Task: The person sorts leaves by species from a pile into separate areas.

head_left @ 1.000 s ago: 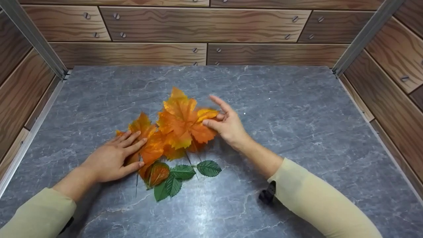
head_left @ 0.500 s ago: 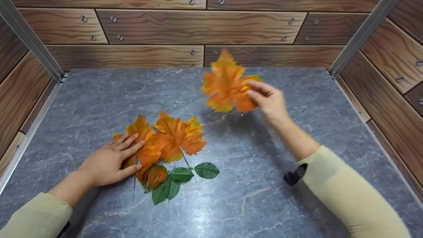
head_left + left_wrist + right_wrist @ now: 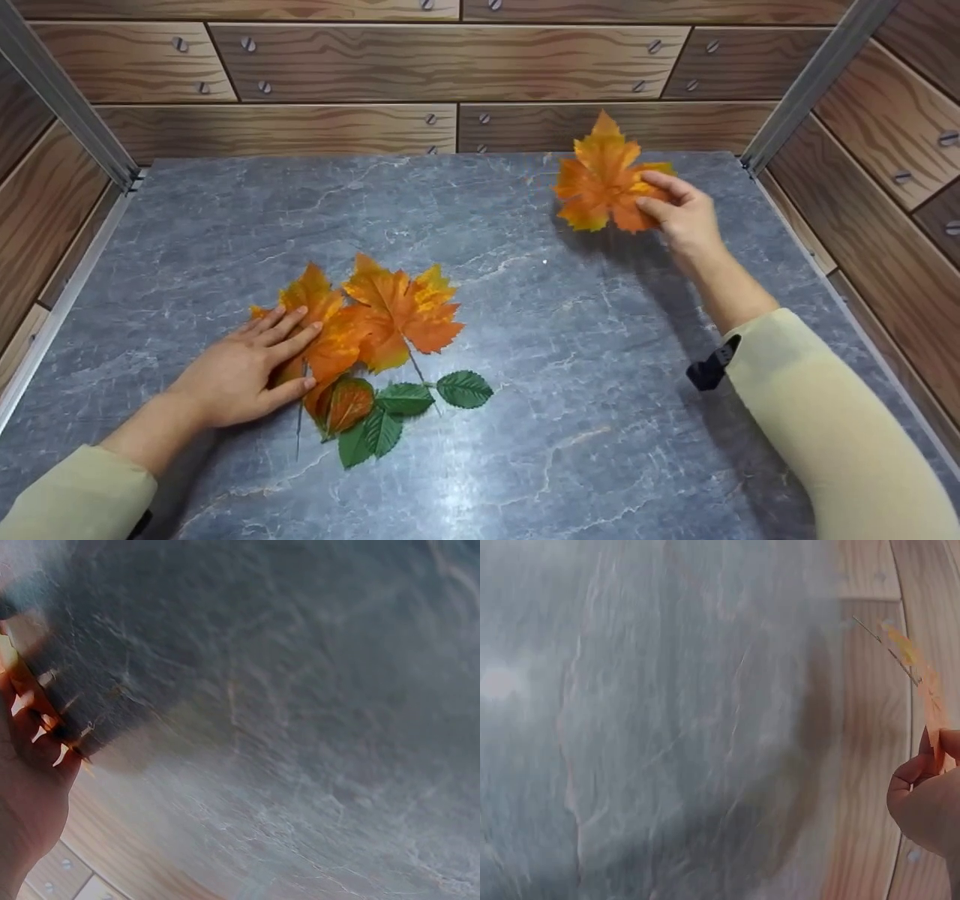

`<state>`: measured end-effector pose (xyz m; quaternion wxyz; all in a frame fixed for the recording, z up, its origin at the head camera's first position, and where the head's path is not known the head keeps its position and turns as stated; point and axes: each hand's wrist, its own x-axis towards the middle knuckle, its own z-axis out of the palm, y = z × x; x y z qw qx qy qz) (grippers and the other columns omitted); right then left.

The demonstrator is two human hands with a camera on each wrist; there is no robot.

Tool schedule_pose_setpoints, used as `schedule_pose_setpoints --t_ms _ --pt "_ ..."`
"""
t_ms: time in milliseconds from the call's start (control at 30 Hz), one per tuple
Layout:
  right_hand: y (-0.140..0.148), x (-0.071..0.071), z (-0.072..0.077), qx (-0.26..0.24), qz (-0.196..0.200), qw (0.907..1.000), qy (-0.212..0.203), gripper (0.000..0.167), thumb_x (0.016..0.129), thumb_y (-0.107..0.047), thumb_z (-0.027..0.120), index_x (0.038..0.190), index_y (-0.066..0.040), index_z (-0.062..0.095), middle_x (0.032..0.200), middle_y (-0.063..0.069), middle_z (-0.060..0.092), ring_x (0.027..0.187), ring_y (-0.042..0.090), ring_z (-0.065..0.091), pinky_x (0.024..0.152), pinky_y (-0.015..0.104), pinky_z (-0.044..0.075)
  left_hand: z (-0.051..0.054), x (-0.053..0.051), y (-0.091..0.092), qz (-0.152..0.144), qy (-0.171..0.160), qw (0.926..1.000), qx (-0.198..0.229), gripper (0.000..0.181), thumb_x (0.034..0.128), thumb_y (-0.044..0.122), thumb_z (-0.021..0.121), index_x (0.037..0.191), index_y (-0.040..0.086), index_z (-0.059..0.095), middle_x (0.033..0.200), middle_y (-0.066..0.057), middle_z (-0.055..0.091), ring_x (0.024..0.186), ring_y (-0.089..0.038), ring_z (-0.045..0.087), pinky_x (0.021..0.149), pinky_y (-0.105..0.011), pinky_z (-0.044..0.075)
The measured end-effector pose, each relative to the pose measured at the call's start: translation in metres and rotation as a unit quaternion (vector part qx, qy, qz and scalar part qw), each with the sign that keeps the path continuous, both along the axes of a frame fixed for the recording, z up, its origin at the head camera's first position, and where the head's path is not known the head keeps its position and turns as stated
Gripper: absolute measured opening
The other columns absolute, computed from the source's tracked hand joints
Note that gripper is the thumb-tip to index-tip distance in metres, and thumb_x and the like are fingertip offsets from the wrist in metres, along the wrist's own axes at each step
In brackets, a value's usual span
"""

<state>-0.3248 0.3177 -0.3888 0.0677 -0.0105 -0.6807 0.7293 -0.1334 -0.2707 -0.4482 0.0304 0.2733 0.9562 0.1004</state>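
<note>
My right hand (image 3: pixel 694 221) pinches an orange-yellow artificial maple leaf (image 3: pixel 604 184) by its right lobe, above the far right part of the table. In the right wrist view the leaf (image 3: pixel 930 697) is seen edge-on, its thin stem (image 3: pixel 885 649) sticking out. At the left, my left hand (image 3: pixel 240 367) lies with straight fingers on a cluster of orange leaves (image 3: pixel 330 337). Another orange maple leaf (image 3: pixel 397 307) overlaps this cluster on its right. Below lie a rust-brown leaf (image 3: pixel 350 403) and several green leaves (image 3: pixel 405 399). The left hand (image 3: pixel 34 787) partly covers the cluster.
The grey marbled table (image 3: pixel 570 420) spans the space between wood-patterned walls (image 3: pixel 450 64). Metal posts (image 3: pixel 795 90) stand at its back corners. A black wrist device (image 3: pixel 712 364) shows at the right sleeve.
My right hand has lifted the top maple leaf off the pile and carried it to the far right, uncovering the leaf beneath. The left hand stays on the cluster.
</note>
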Motion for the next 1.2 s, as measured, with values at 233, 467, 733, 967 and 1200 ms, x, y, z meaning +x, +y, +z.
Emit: schedule_pose_setpoints --t_ms 233,467,733,967,1200 --pt "0.017 -0.007 -0.018 0.027 -0.013 0.9977 -0.061 0.055 0.098 0.011 0.066 0.151 0.008 0.052 0.114 0.001 0.064 0.095 0.009 0.064 0.077 0.017 0.058 -0.003 0.002 0.0 0.004 -0.006 1.0 -0.004 0.076 0.1071 0.064 0.048 0.166 0.017 0.037 0.173 -0.015 0.026 0.153 -0.048 0.031 0.122 -0.065 0.029" --pt "0.019 -0.004 -0.021 0.059 0.003 0.9947 -0.084 0.058 0.097 0.014 0.064 0.152 0.013 0.046 0.106 0.0 0.068 0.091 0.008 0.066 0.078 0.017 0.058 -0.004 0.002 -0.001 0.006 -0.005 1.0 -0.004 0.076 0.107 0.064 0.048 0.166 0.018 0.038 0.172 -0.015 0.026 0.153 -0.047 0.031 0.122 -0.065 0.029" --pt "0.017 0.0 -0.016 0.069 0.039 0.9916 -0.102 0.061 0.098 0.015 0.062 0.155 0.013 0.042 0.106 0.0 0.068 0.088 0.007 0.068 0.076 0.018 0.059 -0.002 0.001 -0.001 0.001 0.001 1.0 0.0 0.076 0.1067 0.063 0.05 0.166 0.017 0.039 0.172 -0.016 0.028 0.153 -0.047 0.031 0.122 -0.065 0.029" --pt "0.024 -0.007 -0.019 0.087 0.062 0.9878 -0.114 0.065 0.1 0.014 0.058 0.161 0.009 0.035 0.128 0.01 0.06 0.095 0.007 0.065 0.08 0.018 0.059 0.0 0.0 0.0 -0.004 0.002 1.0 0.0 0.076 0.1068 0.062 0.051 0.166 0.017 0.039 0.172 -0.016 0.028 0.153 -0.047 0.031 0.121 -0.065 0.03" --pt "0.037 -0.015 -0.028 0.075 0.061 0.9885 -0.116 0.071 0.101 0.012 0.06 0.165 0.003 0.031 0.13 0.011 0.061 0.094 0.006 0.067 0.079 0.018 0.059 0.0 -0.001 0.0 -0.003 0.004 1.0 0.0 0.076 0.1067 0.063 0.05 0.166 0.017 0.038 0.172 -0.016 0.027 0.153 -0.047 0.032 0.122 -0.065 0.029"
